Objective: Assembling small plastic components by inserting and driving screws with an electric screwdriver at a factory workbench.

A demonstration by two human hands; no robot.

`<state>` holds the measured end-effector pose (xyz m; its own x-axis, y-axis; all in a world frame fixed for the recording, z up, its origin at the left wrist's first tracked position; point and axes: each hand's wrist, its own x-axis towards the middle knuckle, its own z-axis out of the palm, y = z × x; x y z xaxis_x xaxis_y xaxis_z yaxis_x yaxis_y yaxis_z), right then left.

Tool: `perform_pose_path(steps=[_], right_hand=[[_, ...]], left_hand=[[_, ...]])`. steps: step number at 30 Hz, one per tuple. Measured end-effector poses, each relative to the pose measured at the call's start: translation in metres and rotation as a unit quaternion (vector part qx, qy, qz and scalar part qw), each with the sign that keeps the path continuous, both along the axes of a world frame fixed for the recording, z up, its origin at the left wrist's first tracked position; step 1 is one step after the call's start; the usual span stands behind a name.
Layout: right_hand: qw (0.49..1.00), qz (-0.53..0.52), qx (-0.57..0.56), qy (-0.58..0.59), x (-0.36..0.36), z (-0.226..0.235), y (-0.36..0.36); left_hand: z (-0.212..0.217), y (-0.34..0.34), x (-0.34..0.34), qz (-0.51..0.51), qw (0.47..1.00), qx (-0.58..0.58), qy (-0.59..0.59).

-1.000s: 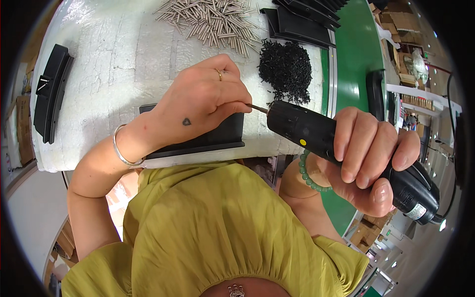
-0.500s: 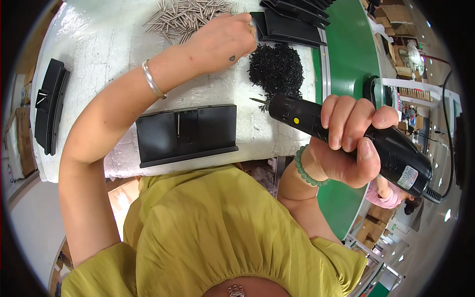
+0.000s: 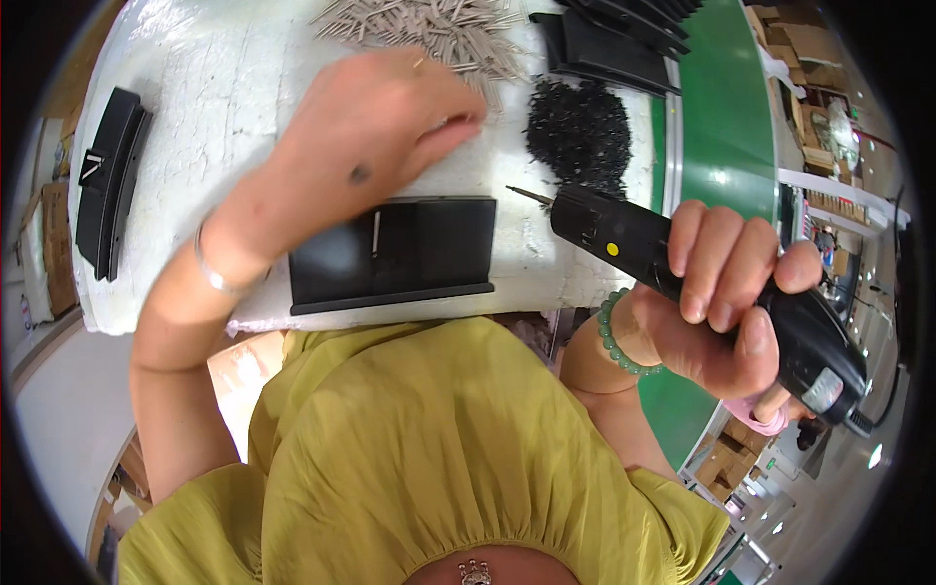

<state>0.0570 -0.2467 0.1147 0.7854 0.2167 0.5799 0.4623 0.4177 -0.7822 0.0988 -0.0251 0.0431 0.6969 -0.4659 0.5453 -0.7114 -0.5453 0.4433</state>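
My right hand (image 3: 726, 302) is shut around a black electric screwdriver (image 3: 624, 234), whose bit points left just past the right end of a flat black plastic part (image 3: 429, 249). That part lies at the near edge of the white table (image 3: 205, 97), with a thin metal pin (image 3: 375, 234) standing across its middle. My left hand (image 3: 375, 132) hovers just above the part, fingertips pinched together near a pile of grey metal pins (image 3: 439, 24). Whatever sits between those fingertips is hidden.
A heap of small black screws (image 3: 580, 132) lies right of my left hand. Stacked black parts (image 3: 609, 39) sit at the far edge, and another black part (image 3: 107, 180) at the table's left end. A green conveyor belt (image 3: 726, 127) runs along the right.
My left hand left the black part, reached to the far piles, and has now drawn back toward the part with fingers pinched. The screwdriver lifted slightly away to the right.
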Motion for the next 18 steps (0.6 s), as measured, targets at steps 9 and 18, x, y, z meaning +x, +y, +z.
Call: perform_pose_path(steps=[9, 18], right_hand=[[0.991, 0.115, -0.070, 0.018, -0.003, -0.007, 0.034], [0.987, 0.123, -0.095, 0.029, -0.005, -0.013, 0.041]], left_hand=[[-0.022, 0.021, -0.075, 0.108, 0.991, -0.046, 0.066], [-0.026, 0.025, -0.079, 0.123, 0.988, -0.062, 0.074]])
